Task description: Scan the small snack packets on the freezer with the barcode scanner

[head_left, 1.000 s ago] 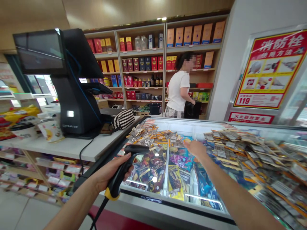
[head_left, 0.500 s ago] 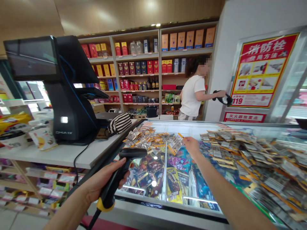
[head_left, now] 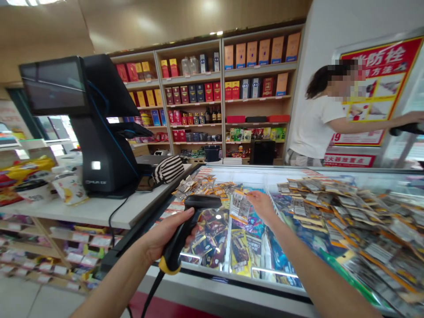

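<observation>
My left hand (head_left: pixel 175 229) is wrapped round the handle of a black and yellow barcode scanner (head_left: pixel 180 238), whose head points right over the glass-topped freezer (head_left: pixel 218 287). Between the fingertips of my right hand (head_left: pixel 261 205) is the top edge of a small packet (head_left: pixel 240 206) with orange ends and a printed label. The packet hangs just to the right of the scanner head. Behind it lies a loose pile of similar packets (head_left: pixel 195 185) on the glass. A larger heap of packets (head_left: pixel 351 221) covers the right side.
On the left counter (head_left: pixel 119 212) stand a black checkout terminal (head_left: pixel 106 163) and a striped bag (head_left: pixel 168 169). Across the freezer, a person (head_left: pixel 318 119) in white holds another scanner (head_left: pixel 409 128). Shelves of boxes (head_left: pixel 203 92) line the back wall.
My left hand has moved the scanner right and slightly up. The packet in my right hand now shows its label beside the scanner head. The other person has moved right.
</observation>
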Action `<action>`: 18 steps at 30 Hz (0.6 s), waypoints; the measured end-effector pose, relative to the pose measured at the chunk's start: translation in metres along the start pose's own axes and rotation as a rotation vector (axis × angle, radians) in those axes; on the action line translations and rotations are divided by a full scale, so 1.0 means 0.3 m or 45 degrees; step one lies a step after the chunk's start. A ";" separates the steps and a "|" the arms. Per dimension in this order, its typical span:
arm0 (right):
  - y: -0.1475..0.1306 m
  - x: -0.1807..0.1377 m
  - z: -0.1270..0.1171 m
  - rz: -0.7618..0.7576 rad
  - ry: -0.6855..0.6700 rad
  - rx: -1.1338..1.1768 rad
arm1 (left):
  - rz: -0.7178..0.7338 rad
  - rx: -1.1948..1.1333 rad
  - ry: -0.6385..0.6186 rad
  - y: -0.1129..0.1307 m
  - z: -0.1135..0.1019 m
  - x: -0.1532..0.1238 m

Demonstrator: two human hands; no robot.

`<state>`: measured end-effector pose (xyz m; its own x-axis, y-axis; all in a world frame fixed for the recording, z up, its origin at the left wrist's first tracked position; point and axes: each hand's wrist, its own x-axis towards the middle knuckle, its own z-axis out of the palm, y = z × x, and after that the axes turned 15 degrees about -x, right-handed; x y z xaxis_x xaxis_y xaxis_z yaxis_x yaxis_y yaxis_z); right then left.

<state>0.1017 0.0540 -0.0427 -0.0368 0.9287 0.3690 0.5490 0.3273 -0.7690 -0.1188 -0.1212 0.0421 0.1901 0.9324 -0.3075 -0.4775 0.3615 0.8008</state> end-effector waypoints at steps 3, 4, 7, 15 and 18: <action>-0.021 -0.003 0.007 0.014 -0.040 0.029 | 0.021 0.012 0.045 0.002 -0.023 -0.014; -0.026 -0.004 0.011 0.014 -0.050 0.027 | 0.029 0.017 0.054 0.003 -0.030 -0.019; -0.033 -0.005 0.030 0.007 -0.077 0.010 | 0.054 0.022 0.083 0.005 -0.046 -0.036; -0.005 0.031 -0.004 0.057 -0.003 -0.036 | 0.136 0.063 0.070 0.010 -0.055 -0.042; 0.054 0.092 -0.119 0.140 0.162 -0.124 | 0.125 0.056 0.089 0.013 -0.049 -0.018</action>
<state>0.1394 0.0787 -0.0265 0.1304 0.9265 0.3529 0.6222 0.2006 -0.7567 -0.1343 -0.1246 0.0393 0.0832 0.9619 -0.2604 -0.4522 0.2693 0.8503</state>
